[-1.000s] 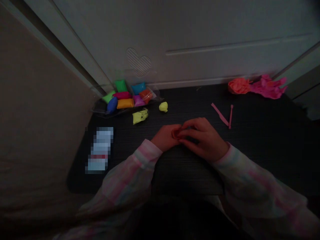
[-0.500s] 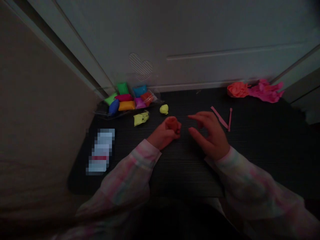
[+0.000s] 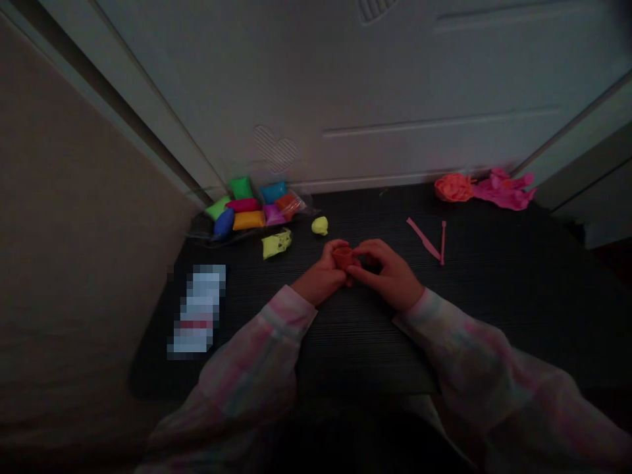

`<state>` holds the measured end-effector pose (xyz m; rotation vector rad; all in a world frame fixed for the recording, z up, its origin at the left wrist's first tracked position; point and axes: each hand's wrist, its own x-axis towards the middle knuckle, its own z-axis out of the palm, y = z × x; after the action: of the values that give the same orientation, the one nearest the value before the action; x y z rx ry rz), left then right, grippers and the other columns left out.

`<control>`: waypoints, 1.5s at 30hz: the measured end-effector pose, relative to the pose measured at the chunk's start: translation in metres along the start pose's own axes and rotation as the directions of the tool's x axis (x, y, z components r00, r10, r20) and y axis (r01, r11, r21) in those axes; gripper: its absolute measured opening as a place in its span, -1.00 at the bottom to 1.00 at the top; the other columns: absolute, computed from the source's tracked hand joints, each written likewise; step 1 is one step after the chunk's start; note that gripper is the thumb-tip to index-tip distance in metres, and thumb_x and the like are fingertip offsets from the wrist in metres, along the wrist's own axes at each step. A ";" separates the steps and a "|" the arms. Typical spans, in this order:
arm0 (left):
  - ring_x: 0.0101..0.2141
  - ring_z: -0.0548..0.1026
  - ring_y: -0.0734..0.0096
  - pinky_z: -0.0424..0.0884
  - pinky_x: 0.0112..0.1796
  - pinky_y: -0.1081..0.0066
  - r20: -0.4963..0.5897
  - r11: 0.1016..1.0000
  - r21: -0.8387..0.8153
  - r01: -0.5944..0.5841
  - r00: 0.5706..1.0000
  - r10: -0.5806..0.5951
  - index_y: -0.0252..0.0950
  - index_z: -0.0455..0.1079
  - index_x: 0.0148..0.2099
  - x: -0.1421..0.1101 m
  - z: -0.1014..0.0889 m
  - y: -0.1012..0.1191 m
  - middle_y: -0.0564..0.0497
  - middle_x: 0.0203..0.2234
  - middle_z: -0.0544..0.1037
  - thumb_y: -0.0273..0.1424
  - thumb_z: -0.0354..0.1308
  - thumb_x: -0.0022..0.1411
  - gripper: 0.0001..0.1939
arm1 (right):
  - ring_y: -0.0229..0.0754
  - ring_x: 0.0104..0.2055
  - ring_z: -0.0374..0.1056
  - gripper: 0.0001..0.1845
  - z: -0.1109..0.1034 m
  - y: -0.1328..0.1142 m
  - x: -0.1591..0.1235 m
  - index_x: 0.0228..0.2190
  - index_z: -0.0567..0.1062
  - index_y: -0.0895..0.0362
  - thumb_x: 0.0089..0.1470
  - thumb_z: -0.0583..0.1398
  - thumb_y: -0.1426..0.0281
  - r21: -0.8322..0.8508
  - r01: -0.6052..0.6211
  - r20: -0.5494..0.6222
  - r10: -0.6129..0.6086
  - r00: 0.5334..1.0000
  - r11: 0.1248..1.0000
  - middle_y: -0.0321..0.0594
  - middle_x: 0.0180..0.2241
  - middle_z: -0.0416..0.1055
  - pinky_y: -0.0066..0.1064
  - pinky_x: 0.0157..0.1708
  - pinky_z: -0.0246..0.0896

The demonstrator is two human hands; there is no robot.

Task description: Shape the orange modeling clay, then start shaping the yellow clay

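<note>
A lump of red-orange modelling clay, hollowed like a small cup, sits in my left hand, whose fingers curl around it. My right hand grips the clay's right rim between thumb and fingers. Just beyond the hands lies a yellow ball of clay. To its left is a crumpled yellow packet. Two pink modelling tools, a flat blade-like one and a thin stick, form a V right of my right hand.
A clear bag with several coloured clay packets rests at the back left of the dark table. A blurred-out bright rectangle lies on the left. Crumpled orange and pink items stand back right, against a white panel.
My right hand has come left from an open pose and closed on the clay's rim. My left hand still holds the clay. The view has shifted slightly.
</note>
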<state>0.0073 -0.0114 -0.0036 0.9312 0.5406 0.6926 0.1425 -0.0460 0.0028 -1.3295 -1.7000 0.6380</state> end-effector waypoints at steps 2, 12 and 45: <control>-0.45 0.33 0.60 0.19 -0.40 0.50 -0.011 0.999 0.036 -0.006 1.000 0.006 -0.17 -0.11 -0.04 0.001 -0.004 0.001 0.14 -0.42 0.34 -0.65 -0.01 -0.26 -0.31 | -0.29 -0.41 0.21 -0.82 -0.001 0.002 0.002 -0.39 0.39 0.14 -0.15 0.19 0.36 0.054 -0.053 0.008 0.053 0.999 0.997 -0.23 -0.37 0.29 -0.38 -0.40 0.18; -0.24 0.40 0.43 0.26 -0.15 0.30 -0.110 0.931 0.360 -0.062 0.988 0.109 -0.28 0.04 0.02 0.002 -0.017 0.014 -0.05 -0.23 0.39 -0.60 0.16 -0.17 -0.34 | -0.24 -0.37 0.30 -0.76 -0.005 0.010 0.007 -0.35 0.41 0.14 -0.14 0.18 0.33 0.127 -0.197 0.043 0.193 0.980 0.972 -0.23 -0.38 0.42 -0.29 -0.32 0.21; -0.23 0.37 0.35 0.26 -0.17 0.29 0.011 0.239 0.968 -0.082 0.959 0.283 -0.30 0.37 -0.24 0.000 -0.026 0.019 -0.01 -0.30 0.46 -0.33 0.15 -0.07 -0.72 | -0.11 -0.19 0.28 -0.72 -0.008 0.023 0.010 -0.31 0.45 0.15 -0.12 0.18 0.29 -0.371 0.109 0.182 -0.043 0.982 0.922 -0.17 -0.26 0.43 -0.18 -0.17 0.13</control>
<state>-0.0160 0.0103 -0.0005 2.1927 1.0827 0.6079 0.1600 -0.0303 -0.0083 -1.4979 -2.0829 0.3954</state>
